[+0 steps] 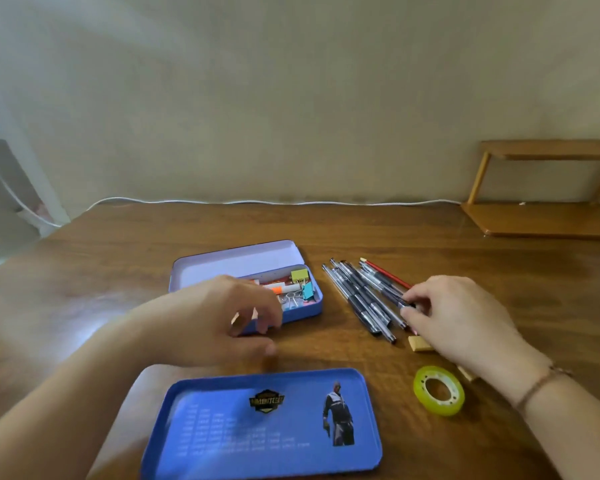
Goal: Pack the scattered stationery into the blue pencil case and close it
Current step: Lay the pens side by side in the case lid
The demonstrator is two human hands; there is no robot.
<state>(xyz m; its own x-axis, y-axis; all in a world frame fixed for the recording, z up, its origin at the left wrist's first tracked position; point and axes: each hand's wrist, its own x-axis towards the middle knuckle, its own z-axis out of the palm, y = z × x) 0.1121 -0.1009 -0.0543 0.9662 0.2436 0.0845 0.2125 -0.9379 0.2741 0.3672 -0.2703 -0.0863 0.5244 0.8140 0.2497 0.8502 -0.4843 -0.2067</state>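
Note:
The blue pencil case lies open at mid-table, its lid folded back. Inside are a yellow binder clip, a teal clip and an orange-and-white marker. My left hand hovers over the case's front left corner with fingers loosely curled and nothing in them. To the right of the case lies a bundle of pens with a red pencil. My right hand pinches a pen at the near end of the bundle.
A flat blue tin tray with a printed figure lies nearest me. A yellow-green tape roll and a small tan eraser sit near my right wrist. A wooden shelf stands at the back right. A white cable runs along the wall.

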